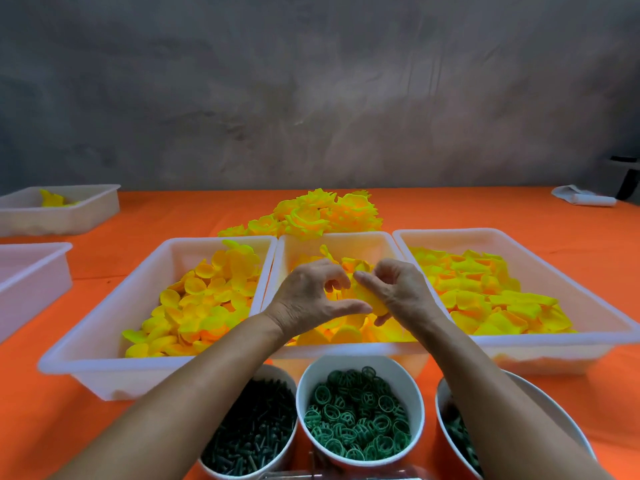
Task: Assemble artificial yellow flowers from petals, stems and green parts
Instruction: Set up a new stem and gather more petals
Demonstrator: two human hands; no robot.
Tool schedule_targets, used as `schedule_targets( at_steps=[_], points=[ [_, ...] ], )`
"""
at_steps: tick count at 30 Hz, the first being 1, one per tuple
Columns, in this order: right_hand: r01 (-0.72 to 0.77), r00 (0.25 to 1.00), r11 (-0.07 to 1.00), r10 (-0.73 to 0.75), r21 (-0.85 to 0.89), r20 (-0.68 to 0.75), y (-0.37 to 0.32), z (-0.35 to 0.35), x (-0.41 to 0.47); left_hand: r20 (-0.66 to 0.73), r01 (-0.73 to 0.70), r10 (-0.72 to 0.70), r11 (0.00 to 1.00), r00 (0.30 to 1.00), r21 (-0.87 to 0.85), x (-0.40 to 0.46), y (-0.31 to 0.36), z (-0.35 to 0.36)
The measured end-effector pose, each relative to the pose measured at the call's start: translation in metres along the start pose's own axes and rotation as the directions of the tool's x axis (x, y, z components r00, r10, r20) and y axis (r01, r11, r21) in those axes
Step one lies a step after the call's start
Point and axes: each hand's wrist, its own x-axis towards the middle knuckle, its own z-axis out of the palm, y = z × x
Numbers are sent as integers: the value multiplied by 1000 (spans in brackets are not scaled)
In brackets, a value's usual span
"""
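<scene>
Yellow fabric petal (375, 299) sits pinched between both hands above the middle white plastic tray (341, 348), which holds a loose heap of similar petals. On the left hand (308, 299) the thumb stretches out level toward the petal's lower edge, while the forefinger arches over and curls down near its top, so the hand forms an open hook with the petal at its tips. On the right hand (398, 289) the fingers are bent in tightly, the fingertip meeting the petal from above and the thumb under it; the grip is closed on the petal. The two hands nearly touch at the fingertips.

To the left lies a larger white plastic tray of round yellow petals (204, 303), and to the right another white tray of pointed yellow petals (491, 296). Beyond the trays, a pile of finished yellow flowers (318, 213) rests on the orange tablecloth (485, 209).

Nearest the person stand three white round bowls: one with dark green stems (252, 434) under the left forearm, one with green ring-shaped parts (358, 415) in the middle, and a third white bowl (554, 403) partly hidden by the right forearm, its contents hard to make out. Two more white trays (59, 211) sit at the far left.
</scene>
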Motion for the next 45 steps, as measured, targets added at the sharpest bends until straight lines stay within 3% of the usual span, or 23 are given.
schedule_targets(
  at_steps=[10,17,27,34,41,45],
  points=[
    [21,979,996,-38,83,200,-5,1,-3,99,231,-213,943,972,-239,0,-1,2],
    [30,984,967,-73,253,163,-6,-3,-4,131,344,-328,760,935,-552,0,-2,-4],
    [-83,971,951,10,298,238,-4,-5,-4,202,427,-412,583,889,-691,1,-5,-8],
    [-103,963,966,37,237,266,-4,-6,-3,242,433,-380,574,893,-695,1,-1,-6],
    [-55,965,980,3,191,261,-8,-6,-5,288,442,-335,692,897,-571,1,0,-2],
    [-76,962,972,13,222,274,-9,-7,-6,280,433,-331,708,901,-558,1,-1,0]
  ],
)
